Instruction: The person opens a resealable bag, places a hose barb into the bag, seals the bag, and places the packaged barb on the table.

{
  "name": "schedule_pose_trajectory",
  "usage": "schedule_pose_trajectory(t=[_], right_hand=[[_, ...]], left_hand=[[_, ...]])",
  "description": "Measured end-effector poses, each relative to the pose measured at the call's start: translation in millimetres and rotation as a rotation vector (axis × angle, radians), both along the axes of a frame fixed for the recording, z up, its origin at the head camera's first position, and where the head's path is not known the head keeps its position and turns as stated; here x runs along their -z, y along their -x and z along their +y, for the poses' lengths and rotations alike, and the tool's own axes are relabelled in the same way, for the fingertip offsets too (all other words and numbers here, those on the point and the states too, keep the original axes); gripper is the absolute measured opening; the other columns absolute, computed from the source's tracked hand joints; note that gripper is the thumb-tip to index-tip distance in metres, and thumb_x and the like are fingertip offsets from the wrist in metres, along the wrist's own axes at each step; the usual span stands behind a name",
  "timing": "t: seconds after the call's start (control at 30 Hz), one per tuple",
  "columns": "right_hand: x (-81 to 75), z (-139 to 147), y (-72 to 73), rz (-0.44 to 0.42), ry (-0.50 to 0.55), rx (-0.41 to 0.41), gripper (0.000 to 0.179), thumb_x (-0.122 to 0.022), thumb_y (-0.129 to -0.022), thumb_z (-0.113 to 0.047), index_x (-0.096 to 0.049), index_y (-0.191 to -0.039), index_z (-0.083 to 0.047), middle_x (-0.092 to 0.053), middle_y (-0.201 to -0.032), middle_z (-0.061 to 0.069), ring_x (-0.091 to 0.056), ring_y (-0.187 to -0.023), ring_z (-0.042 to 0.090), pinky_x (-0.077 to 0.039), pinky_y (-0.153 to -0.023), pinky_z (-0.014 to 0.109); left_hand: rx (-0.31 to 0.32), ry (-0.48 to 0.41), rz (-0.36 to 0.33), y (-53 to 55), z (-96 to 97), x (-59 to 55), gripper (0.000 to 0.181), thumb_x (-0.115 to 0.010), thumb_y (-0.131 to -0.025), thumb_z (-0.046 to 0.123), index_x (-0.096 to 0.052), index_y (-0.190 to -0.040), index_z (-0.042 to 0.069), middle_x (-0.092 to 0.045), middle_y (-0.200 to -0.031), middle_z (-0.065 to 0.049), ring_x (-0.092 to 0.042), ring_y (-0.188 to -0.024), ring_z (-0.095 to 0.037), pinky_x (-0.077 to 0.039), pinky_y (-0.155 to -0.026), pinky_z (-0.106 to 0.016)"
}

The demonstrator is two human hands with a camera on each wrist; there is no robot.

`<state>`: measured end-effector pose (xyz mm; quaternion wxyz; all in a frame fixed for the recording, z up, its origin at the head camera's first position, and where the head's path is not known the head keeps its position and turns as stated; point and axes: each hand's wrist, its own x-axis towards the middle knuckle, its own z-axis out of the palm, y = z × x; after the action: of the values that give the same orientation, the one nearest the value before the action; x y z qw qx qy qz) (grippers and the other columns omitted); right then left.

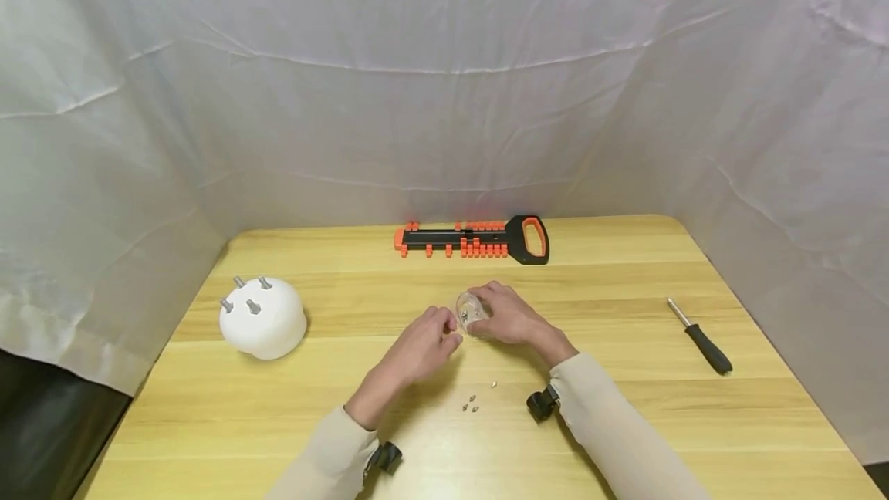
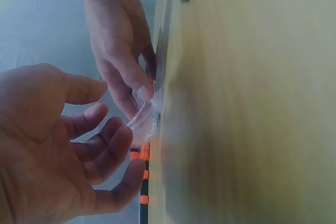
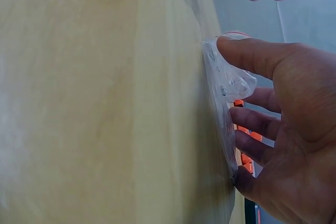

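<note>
Near the middle of the table, my right hand [image 1: 510, 315] holds a small clear plastic bag [image 1: 468, 310], its thumb pressed on the near side in the right wrist view. Small metal pieces show through the plastic. Just left of the bag is my left hand [image 1: 422, 346], its fingers loosely bent and the thumb apart from them in the left wrist view, with nothing seen between them. Several small metal fittings [image 1: 472, 399] lie loose on the wood nearer to me, between the two forearms.
A white rounded object [image 1: 271, 326] with several metal studs on top stands at the left. At the back lies a black holder [image 1: 437, 238] with orange clips and a handle. A black-handled screwdriver [image 1: 707, 346] lies at the right. Pale curtains [image 1: 444, 122] surround the table.
</note>
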<state>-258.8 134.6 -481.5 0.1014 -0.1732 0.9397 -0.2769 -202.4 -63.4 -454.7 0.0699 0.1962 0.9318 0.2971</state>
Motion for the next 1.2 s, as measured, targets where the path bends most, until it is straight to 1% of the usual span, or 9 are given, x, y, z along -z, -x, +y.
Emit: schedule_pose_trajectory(t=[0.2,0.33,0.43,0.5,0.6,0.73,0.8,0.93,1.2], right_hand=[[1.0,-0.3,-1.5,-0.001,0.0,0.004,0.07,-0.073,-0.082,-0.038,-0.045,-0.144,-0.019,-0.053,-0.13,0.002,-0.05,-0.115,0.021,-0.045,-0.095,0.041],[0.2,-1.4,-2.9,-0.004,0.009,0.003,0.07,-0.072,-0.083,-0.038,-0.045,-0.144,-0.019,-0.052,-0.131,0.003,-0.049,-0.114,0.02,-0.045,-0.093,0.041],[-0.4,-1.3,-3.5,-0.003,0.012,0.001,0.069,-0.072,-0.083,-0.038,-0.045,-0.144,-0.019,-0.052,-0.131,0.003,-0.049,-0.113,0.02,-0.045,-0.092,0.04],[-0.6,-0.9,-3.3,-0.002,0.011,0.0,0.069,-0.072,-0.083,-0.038,-0.045,-0.144,-0.019,-0.052,-0.131,0.003,-0.049,-0.113,0.019,-0.045,-0.092,0.041],[-0.9,-0.3,-3.2,-0.005,0.011,-0.001,0.069,-0.072,-0.083,-0.037,-0.045,-0.144,-0.019,-0.051,-0.131,0.004,-0.049,-0.113,0.02,-0.045,-0.092,0.041],[-0.6,-0.3,-3.0,-0.011,0.015,-0.009,0.07,-0.072,-0.084,-0.037,-0.044,-0.145,-0.018,-0.051,-0.132,0.004,-0.048,-0.114,0.021,-0.044,-0.093,0.042],[-0.2,0.0,-3.1,-0.014,0.016,-0.01,0.07,-0.072,-0.084,-0.037,-0.044,-0.145,-0.018,-0.051,-0.132,0.004,-0.048,-0.114,0.021,-0.044,-0.093,0.042],[-0.5,0.2,-4.0,-0.017,0.014,-0.006,0.069,-0.071,-0.084,-0.037,-0.044,-0.145,-0.019,-0.051,-0.133,0.004,-0.048,-0.116,0.022,-0.044,-0.095,0.042],[0.2,-0.4,-2.9,-0.001,0.019,-0.008,0.068,-0.073,-0.084,-0.036,-0.045,-0.144,-0.018,-0.051,-0.131,0.004,-0.048,-0.115,0.021,-0.044,-0.095,0.042]], left_hand=[[0.026,0.025,-0.004,-12.7,0.8,4.9,0.009,-0.057,-0.096,0.025,-0.054,-0.096,0.017,-0.054,-0.095,0.002,-0.05,-0.079,-0.011,-0.045,-0.07,-0.025],[0.065,0.061,-0.016,-19.0,0.0,8.7,0.008,-0.059,-0.094,0.027,-0.057,-0.092,0.019,-0.052,-0.089,0.006,-0.048,-0.075,-0.009,-0.042,-0.065,-0.022],[0.103,0.104,-0.009,-22.2,-0.2,10.2,0.007,-0.061,-0.092,0.028,-0.059,-0.091,0.021,-0.052,-0.086,0.009,-0.048,-0.074,-0.007,-0.042,-0.065,-0.022],[0.125,0.135,-0.009,-24.2,0.4,10.0,0.006,-0.062,-0.092,0.029,-0.061,-0.09,0.022,-0.053,-0.086,0.011,-0.049,-0.074,-0.006,-0.042,-0.067,-0.025],[0.156,0.179,-0.014,-26.8,2.4,8.6,0.006,-0.063,-0.091,0.031,-0.062,-0.091,0.025,-0.055,-0.086,0.013,-0.051,-0.077,-0.005,-0.045,-0.074,-0.034],[0.183,0.212,-0.035,-31.1,5.4,7.4,0.009,-0.066,-0.089,0.036,-0.064,-0.09,0.027,-0.058,-0.086,0.016,-0.052,-0.083,-0.005,-0.042,-0.08,-0.044],[0.197,0.218,-0.039,-32.9,6.9,7.5,0.012,-0.069,-0.087,0.037,-0.064,-0.089,0.027,-0.058,-0.085,0.015,-0.051,-0.083,-0.005,-0.041,-0.08,-0.043],[0.229,0.237,-0.013,-35.1,9.0,8.8,0.013,-0.073,-0.085,0.035,-0.065,-0.089,0.025,-0.058,-0.085,0.014,-0.048,-0.081,-0.004,-0.036,-0.076,-0.036],[0.237,0.263,0.025,-35.1,10.6,10.2,0.005,-0.072,-0.085,0.028,-0.066,-0.085,0.028,-0.056,-0.082,0.015,-0.048,-0.081,-0.005,-0.032,-0.072,-0.031]])
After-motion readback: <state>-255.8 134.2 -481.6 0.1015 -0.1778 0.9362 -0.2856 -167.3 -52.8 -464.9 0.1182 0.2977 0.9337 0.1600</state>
